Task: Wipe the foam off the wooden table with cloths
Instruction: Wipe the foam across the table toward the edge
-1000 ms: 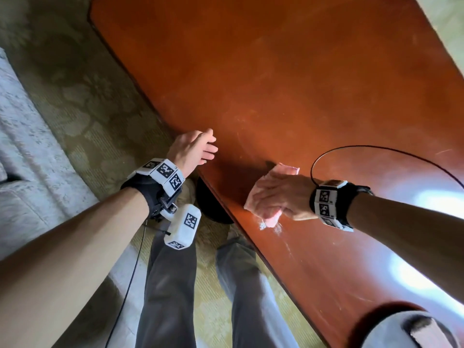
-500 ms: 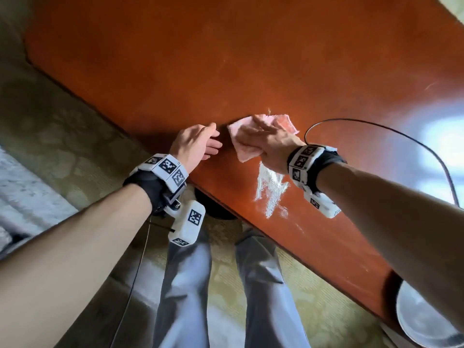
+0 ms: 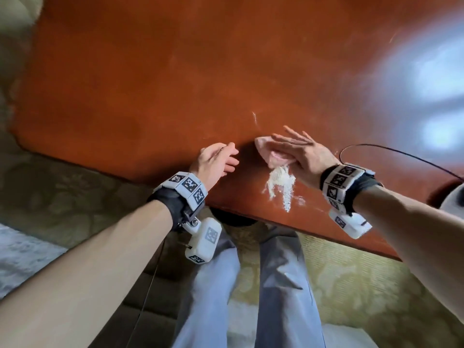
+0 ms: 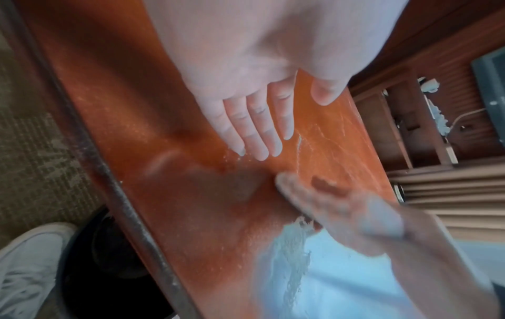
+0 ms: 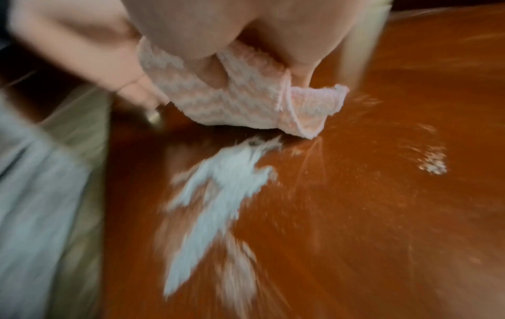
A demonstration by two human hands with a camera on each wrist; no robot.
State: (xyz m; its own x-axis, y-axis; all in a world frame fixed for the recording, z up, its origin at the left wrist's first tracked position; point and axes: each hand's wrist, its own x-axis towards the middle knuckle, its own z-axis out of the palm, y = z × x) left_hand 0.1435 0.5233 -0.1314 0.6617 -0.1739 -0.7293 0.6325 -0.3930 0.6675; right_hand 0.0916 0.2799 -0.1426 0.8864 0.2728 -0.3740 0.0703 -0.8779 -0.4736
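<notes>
On the reddish wooden table my right hand lies flat with straight, spread fingers on a crumpled pink cloth, pressing it down. Just behind the cloth, toward the near edge, a white foam smear streaks the wood. In the right wrist view, the cloth bunches under my palm above the foam. My left hand is empty, its fingers straight over the table beside the cloth. The left wrist view shows my right hand blurred, next to the foam.
A thin black cable loops over the table at right, near a white round object at the frame edge. Small foam specks lie beyond the cloth. A dark round object sits under the table edge above my legs; patterned carpet lies around.
My right hand slid the cloth away from the near edge and farther onto the table, leaving a foam streak behind it, and its fingers have spread flat. The left hand stayed beside it.
</notes>
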